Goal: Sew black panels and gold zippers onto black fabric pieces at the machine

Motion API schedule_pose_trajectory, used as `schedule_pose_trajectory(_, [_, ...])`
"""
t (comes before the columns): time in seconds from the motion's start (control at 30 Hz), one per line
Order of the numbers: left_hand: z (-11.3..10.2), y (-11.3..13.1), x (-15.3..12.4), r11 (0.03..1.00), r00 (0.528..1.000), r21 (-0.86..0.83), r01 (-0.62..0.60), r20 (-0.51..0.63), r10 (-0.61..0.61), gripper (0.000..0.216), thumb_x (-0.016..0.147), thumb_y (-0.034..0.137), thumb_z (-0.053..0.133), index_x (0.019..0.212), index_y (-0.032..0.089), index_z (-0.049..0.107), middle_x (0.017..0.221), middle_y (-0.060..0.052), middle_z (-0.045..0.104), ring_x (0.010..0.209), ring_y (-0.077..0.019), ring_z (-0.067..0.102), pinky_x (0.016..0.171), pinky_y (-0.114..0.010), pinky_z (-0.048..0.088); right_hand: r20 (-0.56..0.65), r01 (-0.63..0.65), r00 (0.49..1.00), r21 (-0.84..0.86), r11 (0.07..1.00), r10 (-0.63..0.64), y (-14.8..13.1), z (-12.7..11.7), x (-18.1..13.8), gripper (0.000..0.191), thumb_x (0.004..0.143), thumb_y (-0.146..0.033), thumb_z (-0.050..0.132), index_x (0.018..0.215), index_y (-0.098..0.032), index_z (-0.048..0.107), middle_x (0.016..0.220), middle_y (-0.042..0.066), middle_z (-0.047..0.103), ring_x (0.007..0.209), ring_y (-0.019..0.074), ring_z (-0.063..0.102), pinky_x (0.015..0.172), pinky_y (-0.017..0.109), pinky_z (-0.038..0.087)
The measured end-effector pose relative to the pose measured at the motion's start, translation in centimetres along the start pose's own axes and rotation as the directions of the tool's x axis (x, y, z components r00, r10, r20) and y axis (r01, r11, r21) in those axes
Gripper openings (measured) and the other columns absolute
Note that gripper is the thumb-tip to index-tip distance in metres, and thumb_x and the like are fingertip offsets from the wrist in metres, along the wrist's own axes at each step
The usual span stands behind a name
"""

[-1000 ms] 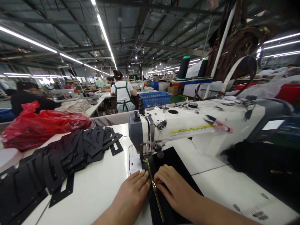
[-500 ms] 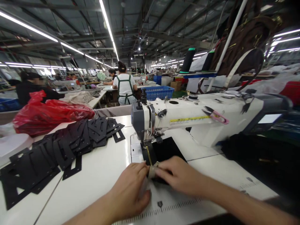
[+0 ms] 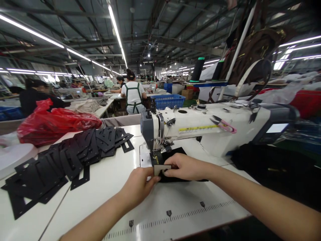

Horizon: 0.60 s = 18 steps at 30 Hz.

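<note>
Now your left hand (image 3: 140,182) and right hand (image 3: 187,166) pinch the pale tab (image 3: 162,169) just in front of the sewing machine (image 3: 200,125); I think you are aligning it, which needs straight edges

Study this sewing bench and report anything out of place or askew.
The black cut pieces left of the machine lie fanned out in a slumped, uneven heap, and pink snips sit loose on the machine's arm.
</note>
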<state>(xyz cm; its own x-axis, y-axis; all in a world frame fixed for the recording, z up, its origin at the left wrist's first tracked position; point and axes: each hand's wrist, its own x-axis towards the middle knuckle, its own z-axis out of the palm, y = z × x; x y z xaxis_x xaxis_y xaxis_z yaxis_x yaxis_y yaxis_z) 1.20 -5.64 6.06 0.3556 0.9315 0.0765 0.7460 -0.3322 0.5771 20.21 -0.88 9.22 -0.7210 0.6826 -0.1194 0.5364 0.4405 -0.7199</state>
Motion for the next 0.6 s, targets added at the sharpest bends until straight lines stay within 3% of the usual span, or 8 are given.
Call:
schedule_pose_trajectory(0.1, [-0.2, 0.5, 0.0, 1.000, 1.000, -0.014, -0.002, -0.029, 0.001, 0.018, 0.080, 0.030, 0.053, 0.090, 0.019, 0.063, 0.078, -0.002, 0.066, 0.068, -0.0181, 0.059, 0.059, -0.024, 0.042, -0.065, 0.005, 0.998, -0.048, 0.999, -0.009, -0.6, 0.1, 0.2, 0.013, 0.077, -0.018, 0.053, 0.065, -0.014, 0.057, 0.055, -0.004, 0.046, 0.053, 0.0100, 0.041, 0.049, 0.021, 0.028])
schedule_pose_trajectory(0.27, [-0.9, 0.8, 0.3, 1.000, 0.998, 0.003, -0.001, -0.060, 0.001, 0.025, 0.085, 0.031, 0.044, 0.072, 0.017, 0.061, 0.057, 0.001, 0.054, 0.052, -0.0140, 0.048, 0.048, -0.021, 0.034, -0.079, 0.053, 0.995, -0.104, 0.993, -0.062, -1.3, -0.6, 0.0, 0.008, 0.077, -0.011, 0.052, 0.073, -0.015, 0.058, 0.057, -0.004, 0.049, 0.053, 0.0103, 0.044, 0.049, 0.021, 0.029])
schedule_pose_trajectory(0.43, [-1.9, 0.4, 0.5, 0.999, 0.998, -0.006, -0.034, -0.059, 0.034, 0.026, 0.087, 0.029, 0.039, 0.070, 0.017, 0.055, 0.057, 0.002, 0.049, 0.052, -0.0124, 0.044, 0.047, -0.020, 0.032, -0.074, 0.107, 0.990, -0.170, 0.980, -0.121, -1.9, -2.3, -1.2, 0.016, 0.075, -0.002, 0.047, 0.076, -0.015, 0.057, 0.058, -0.003, 0.051, 0.055, 0.0115, 0.046, 0.051, 0.021, 0.032])
schedule_pose_trajectory(0.53, [-1.8, 0.6, 0.3, 0.998, 0.996, 0.006, -0.058, -0.071, 0.058, 0.027, 0.089, 0.030, 0.038, 0.070, 0.018, 0.053, 0.056, 0.002, 0.050, 0.052, -0.0129, 0.045, 0.048, -0.021, 0.035, -0.103, 0.125, 0.984, -0.200, 0.972, -0.148, -2.6, -2.5, -1.9, 0.016, 0.075, -0.004, 0.047, 0.078, -0.016, 0.057, 0.063, -0.002, 0.055, 0.058, 0.0125, 0.050, 0.054, 0.022, 0.035])
schedule_pose_trajectory(0.6, [-1.1, 0.8, -0.4, 0.997, 0.994, 0.020, -0.076, -0.083, 0.077, 0.028, 0.089, 0.029, 0.036, 0.071, 0.019, 0.053, 0.059, 0.001, 0.054, 0.054, -0.0146, 0.050, 0.052, -0.023, 0.040, -0.126, 0.154, 0.975, -0.191, 0.969, -0.180, -2.5, -1.2, -2.3, 0.013, 0.076, -0.012, 0.055, 0.087, -0.017, 0.059, 0.077, 0.000, 0.063, 0.069, 0.0142, 0.056, 0.062, 0.023, 0.040])
